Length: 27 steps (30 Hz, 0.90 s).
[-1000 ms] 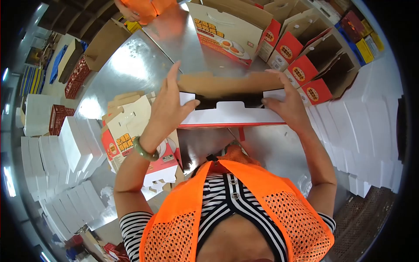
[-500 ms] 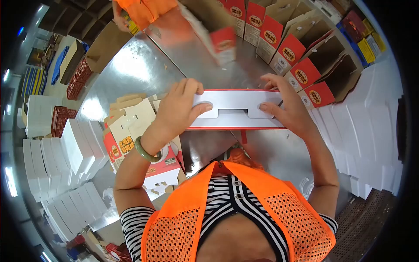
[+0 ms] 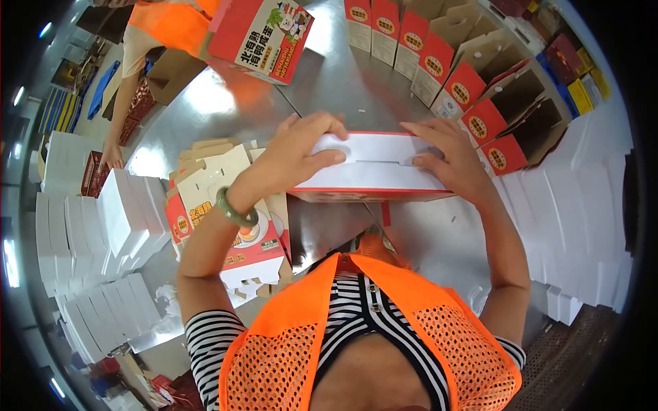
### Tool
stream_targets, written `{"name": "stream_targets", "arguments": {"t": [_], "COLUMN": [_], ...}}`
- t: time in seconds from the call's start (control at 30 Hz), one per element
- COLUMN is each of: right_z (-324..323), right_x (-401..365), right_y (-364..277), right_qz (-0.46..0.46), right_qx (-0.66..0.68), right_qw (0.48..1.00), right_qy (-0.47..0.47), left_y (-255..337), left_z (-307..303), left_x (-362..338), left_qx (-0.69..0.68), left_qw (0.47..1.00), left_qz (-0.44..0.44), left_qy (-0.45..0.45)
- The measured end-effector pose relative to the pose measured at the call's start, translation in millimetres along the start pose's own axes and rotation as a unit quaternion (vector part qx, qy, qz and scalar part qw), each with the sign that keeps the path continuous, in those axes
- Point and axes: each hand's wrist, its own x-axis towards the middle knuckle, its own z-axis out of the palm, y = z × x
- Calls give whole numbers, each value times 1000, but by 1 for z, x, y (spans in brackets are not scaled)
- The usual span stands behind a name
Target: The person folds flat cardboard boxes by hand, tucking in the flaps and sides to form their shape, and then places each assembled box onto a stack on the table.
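Note:
Between my hands is a red carton with white inner flaps turned up toward me and its red front side showing below. My left hand grips its left end, with the thumb on the white flap and the fingers over the far edge. Around the right end my right hand is closed, the thumb likewise pressing on the flap. A narrow seam runs between the two flaps. Beside my left forearm lies a pile of flattened printed cartons. The carton's far side and underside are hidden.
Open red cartons stand in a curved row at the back right. White foam-like blocks are stacked at left, more white blocks at right. Across the metal table, a co-worker in an orange vest is beside a printed carton.
The flaps under my thumbs have come closer together, and the carton shows more of its red front. The co-worker and a printed carton have moved left; their arm now reaches toward the white blocks.

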Motion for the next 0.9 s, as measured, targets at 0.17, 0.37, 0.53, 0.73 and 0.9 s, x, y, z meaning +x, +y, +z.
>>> {"name": "stream_targets", "arguments": {"t": [0.17,0.37,0.53,0.73,0.9], "right_z": [-1,32,85,72,87], "right_x": [-9,-50,-48,35,69], "right_y": [16,70,30,8,77], "right_qz": [-17,30,40,102,69], "right_qx": [174,519,435,562,175], "right_qw": [979,781,878,790,950], "right_qy": [109,346,196,222,249], "left_y": [7,-36,-93,-39,-46], "left_z": [16,6,67,143,147], "left_x": [-48,-58,-40,19,59], "left_qx": [165,-39,-559,-675,-580], "left_qw": [978,975,773,716,799], "left_qz": [100,48,-99,-109,-142], "left_qy": [77,213,283,142,69]}}
